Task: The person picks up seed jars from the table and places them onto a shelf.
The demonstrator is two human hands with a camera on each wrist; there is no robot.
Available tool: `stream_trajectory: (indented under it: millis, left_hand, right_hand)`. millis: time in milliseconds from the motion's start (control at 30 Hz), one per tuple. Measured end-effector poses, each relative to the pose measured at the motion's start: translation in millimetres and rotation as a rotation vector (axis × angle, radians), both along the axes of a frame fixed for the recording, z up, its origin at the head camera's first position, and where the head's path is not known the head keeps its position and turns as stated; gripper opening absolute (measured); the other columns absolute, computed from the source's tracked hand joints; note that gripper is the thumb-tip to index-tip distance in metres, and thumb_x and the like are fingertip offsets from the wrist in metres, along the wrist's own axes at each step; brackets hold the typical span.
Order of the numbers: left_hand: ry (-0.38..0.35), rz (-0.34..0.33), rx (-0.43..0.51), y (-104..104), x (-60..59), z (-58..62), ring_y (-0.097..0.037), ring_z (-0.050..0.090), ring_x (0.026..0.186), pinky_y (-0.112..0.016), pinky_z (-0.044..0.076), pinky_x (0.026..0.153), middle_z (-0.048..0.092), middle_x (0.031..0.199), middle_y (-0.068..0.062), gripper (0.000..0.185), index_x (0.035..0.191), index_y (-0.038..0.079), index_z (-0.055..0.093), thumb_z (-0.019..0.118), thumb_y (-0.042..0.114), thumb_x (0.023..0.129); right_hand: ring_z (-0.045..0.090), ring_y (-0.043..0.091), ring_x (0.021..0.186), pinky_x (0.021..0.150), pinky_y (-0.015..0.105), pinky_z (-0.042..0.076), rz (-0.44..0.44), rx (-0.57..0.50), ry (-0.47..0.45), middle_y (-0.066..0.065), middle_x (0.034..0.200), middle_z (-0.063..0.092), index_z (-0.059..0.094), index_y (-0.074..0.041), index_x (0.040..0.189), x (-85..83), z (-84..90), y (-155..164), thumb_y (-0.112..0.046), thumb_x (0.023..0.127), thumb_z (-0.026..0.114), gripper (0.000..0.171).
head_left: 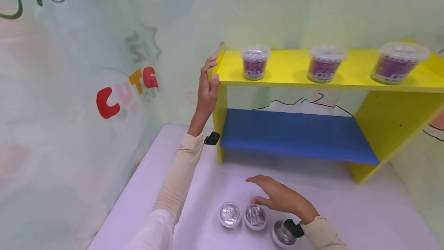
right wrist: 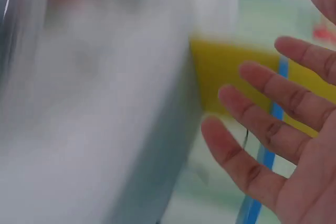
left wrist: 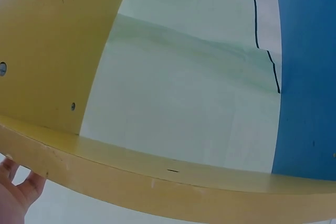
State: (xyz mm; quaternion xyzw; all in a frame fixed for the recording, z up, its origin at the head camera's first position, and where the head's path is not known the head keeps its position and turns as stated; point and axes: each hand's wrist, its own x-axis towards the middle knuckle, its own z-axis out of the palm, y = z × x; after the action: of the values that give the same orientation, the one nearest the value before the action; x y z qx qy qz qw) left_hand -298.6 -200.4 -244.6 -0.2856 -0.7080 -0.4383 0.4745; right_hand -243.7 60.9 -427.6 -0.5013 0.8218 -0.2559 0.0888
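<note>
My left hand [head_left: 208,92] grips the upper left side of a yellow and blue shelf unit [head_left: 293,136], its thumb at the front edge. In the left wrist view, part of that hand [left wrist: 21,190] shows against the outer side of the yellow board. My right hand [head_left: 282,196] hovers with spread fingers above the table, holding nothing. Close to it are three clear-lidded tubs: a left tub [head_left: 229,215], a middle tub [head_left: 255,217] and a right tub [head_left: 281,234], partly hidden by the wrist camera.
Along the yellow top board stand three purple-labelled tubs: a left one [head_left: 254,65], a middle one [head_left: 325,66] and a right one [head_left: 395,65]. The unit stands on a pale lilac table [head_left: 194,188]. Printed wall sheets [head_left: 79,146] hang at the left and behind.
</note>
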Motion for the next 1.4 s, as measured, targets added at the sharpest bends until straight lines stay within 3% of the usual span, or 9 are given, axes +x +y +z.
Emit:
stream_trajectory:
  millis: [100, 267, 367, 500, 600, 733, 900, 1100, 1400]
  left_hand:
    - [0.022, 0.017, -0.028, -5.4, -3.0, 3.1, -0.044, 0.032, 0.138, -0.021, 0.032, 0.102, 0.037, 0.142, -0.037, 0.029, 0.122, -0.018, 0.037, 0.037, -0.008, 0.096]
    - [-0.042, -0.026, -0.060, 36.3, -9.5, 14.2, -0.037, 0.036, 0.136, -0.020, 0.030, 0.105, 0.037, 0.143, -0.034, 0.030, 0.126, -0.014, 0.036, 0.037, -0.007, 0.096]
    - [-0.084, -0.051, -0.066, 53.8, -8.8, 17.9, -0.030, 0.047, 0.111, -0.019, 0.032, 0.088, 0.037, 0.143, -0.032, 0.032, 0.128, -0.012, 0.036, 0.036, -0.005, 0.097]
    - [-0.083, -0.062, -0.058, 62.5, -10.9, 16.1, -0.026, 0.044, 0.092, -0.019, 0.034, 0.086, 0.039, 0.141, -0.031, 0.032, 0.128, -0.013, 0.036, 0.037, -0.004, 0.097]
    - [-0.105, -0.052, -0.051, 69.9, -6.7, 14.5, -0.028, 0.045, 0.107, -0.018, 0.034, 0.095, 0.041, 0.141, -0.029, 0.033, 0.128, -0.012, 0.037, 0.037, -0.003, 0.097]
    - [-0.136, -0.043, -0.038, 76.4, -6.0, 9.5, -0.029, 0.045, 0.099, -0.019, 0.034, 0.092, 0.041, 0.142, -0.029, 0.033, 0.128, -0.012, 0.037, 0.038, -0.003, 0.097]
    - [-0.151, -0.019, -0.023, 76.7, -28.9, -8.6, -0.015, 0.039, 0.075, -0.020, 0.033, 0.079, 0.045, 0.141, -0.024, 0.035, 0.132, -0.008, 0.038, 0.040, 0.000, 0.098]
    - [-0.150, -0.045, 0.017, 79.4, -33.8, -19.5, -0.003, 0.029, 0.062, -0.020, 0.029, 0.070, 0.043, 0.143, -0.025, 0.035, 0.131, -0.008, 0.038, 0.040, -0.002, 0.097]
    - [-0.120, -0.084, -0.015, 91.8, -37.0, -27.2, -0.024, 0.050, 0.090, -0.022, 0.033, 0.077, 0.041, 0.147, -0.024, 0.033, 0.130, -0.005, 0.039, 0.039, 0.001, 0.098]
  right_hand:
    - [0.048, 0.035, 0.132, 0.101, 0.058, 0.042, 0.059, 0.050, 0.034, 0.014, 0.145, 0.049, 0.044, -0.009, 0.145, 14.6, -7.0, -31.9, -0.036, 0.088, 0.070, 0.068]
    - [0.048, 0.036, 0.132, 0.104, 0.057, 0.041, 0.052, 0.132, 0.096, 0.017, 0.147, 0.046, 0.040, -0.011, 0.147, 40.2, -23.2, -33.0, -0.033, 0.080, 0.079, 0.081]
    - [0.052, 0.036, 0.127, 0.104, 0.057, 0.040, 0.040, 0.164, 0.093, 0.018, 0.143, 0.049, 0.044, -0.010, 0.144, 50.8, -35.7, -29.9, -0.030, 0.075, 0.083, 0.081]
    - [0.059, 0.032, 0.114, 0.096, 0.054, 0.047, 0.012, 0.141, 0.116, 0.015, 0.131, 0.054, 0.051, -0.011, 0.137, 60.6, -50.2, -23.9, -0.024, 0.072, 0.086, 0.076]
    - [0.062, 0.025, 0.104, 0.085, 0.045, 0.053, -0.038, 0.099, 0.077, 0.011, 0.125, 0.056, 0.052, -0.012, 0.136, 64.7, -52.1, -16.0, -0.020, 0.074, 0.084, 0.070]
    - [0.060, 0.021, 0.101, 0.082, 0.039, 0.053, -0.110, -0.050, -0.049, 0.009, 0.124, 0.058, 0.050, -0.010, 0.137, 61.1, -37.3, -4.3, -0.020, 0.078, 0.078, 0.066]
    - [0.061, 0.022, 0.100, 0.076, 0.034, 0.055, -0.166, -0.281, -0.278, 0.015, 0.125, 0.061, 0.047, -0.010, 0.141, 50.3, -12.6, 7.8, -0.020, 0.087, 0.072, 0.060]
    - [0.061, 0.012, 0.100, 0.075, 0.028, 0.057, -0.130, -0.374, -0.566, 0.022, 0.130, 0.054, 0.040, -0.012, 0.147, 45.8, 1.5, 18.3, -0.014, 0.096, 0.060, 0.055]
    - [0.059, 0.013, 0.111, 0.089, 0.034, 0.055, 0.029, -0.638, -1.034, 0.004, 0.132, 0.048, 0.041, -0.016, 0.148, 45.7, 2.3, 34.1, -0.005, 0.102, 0.040, 0.047]
